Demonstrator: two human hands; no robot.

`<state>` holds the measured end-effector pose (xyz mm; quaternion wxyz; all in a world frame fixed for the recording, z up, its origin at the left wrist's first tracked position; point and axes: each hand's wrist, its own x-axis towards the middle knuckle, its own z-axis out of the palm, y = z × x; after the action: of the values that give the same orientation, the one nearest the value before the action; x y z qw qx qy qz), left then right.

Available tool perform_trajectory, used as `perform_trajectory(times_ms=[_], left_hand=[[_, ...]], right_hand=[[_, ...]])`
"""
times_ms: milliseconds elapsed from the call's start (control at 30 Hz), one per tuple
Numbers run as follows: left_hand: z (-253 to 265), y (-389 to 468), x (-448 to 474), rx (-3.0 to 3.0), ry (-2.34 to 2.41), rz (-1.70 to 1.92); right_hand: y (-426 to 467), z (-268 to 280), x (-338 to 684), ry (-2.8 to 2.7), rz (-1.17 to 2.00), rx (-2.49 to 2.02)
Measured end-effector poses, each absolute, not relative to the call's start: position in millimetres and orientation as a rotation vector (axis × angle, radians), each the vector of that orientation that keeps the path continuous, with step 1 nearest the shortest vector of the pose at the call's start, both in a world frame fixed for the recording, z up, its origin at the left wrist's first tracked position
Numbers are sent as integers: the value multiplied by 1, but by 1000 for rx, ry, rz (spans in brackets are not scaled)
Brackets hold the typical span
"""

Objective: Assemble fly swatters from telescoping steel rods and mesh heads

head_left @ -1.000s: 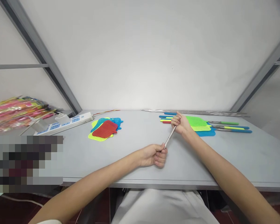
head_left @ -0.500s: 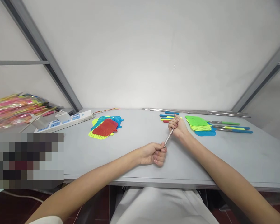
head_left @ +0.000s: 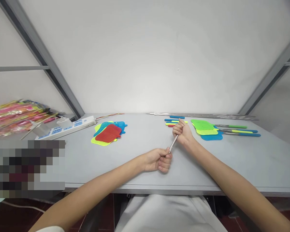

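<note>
A thin metal telescopic rod (head_left: 173,143) slants between my two fists above the table. Its lower end is in my left hand (head_left: 160,160), which is closed with the thumb pressed along it. My right hand (head_left: 182,132) is wrapped around the upper part, farther from me; its fingers hide that end. Just behind my right hand lie several loose grip handles (head_left: 173,120) in blue, yellow and red. To its right rest fly swatters with green, yellow and blue heads (head_left: 203,125) on metal rods with coloured grips (head_left: 246,135).
Loose fly swatter heads (head_left: 108,133) in red, blue and yellow are piled at left. Long metal rods (head_left: 207,116) lie along the wall. A white power strip (head_left: 70,128) and plastic-wrapped bundles (head_left: 21,112) occupy the left end. The grey table's (head_left: 135,180) front edge runs before me.
My view has shifted slightly. Both hands keep the same closed grip on the rod, and the things on the table stay where they were.
</note>
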<state>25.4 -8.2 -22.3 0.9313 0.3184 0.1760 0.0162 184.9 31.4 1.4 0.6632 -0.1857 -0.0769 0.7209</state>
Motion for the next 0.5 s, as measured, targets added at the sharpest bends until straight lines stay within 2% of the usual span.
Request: perform_trajectory(times_ms=[500], left_hand=[[-15,-6,29,852,448,225]], right_hand=[[45,11,227,-198,1575,-473]])
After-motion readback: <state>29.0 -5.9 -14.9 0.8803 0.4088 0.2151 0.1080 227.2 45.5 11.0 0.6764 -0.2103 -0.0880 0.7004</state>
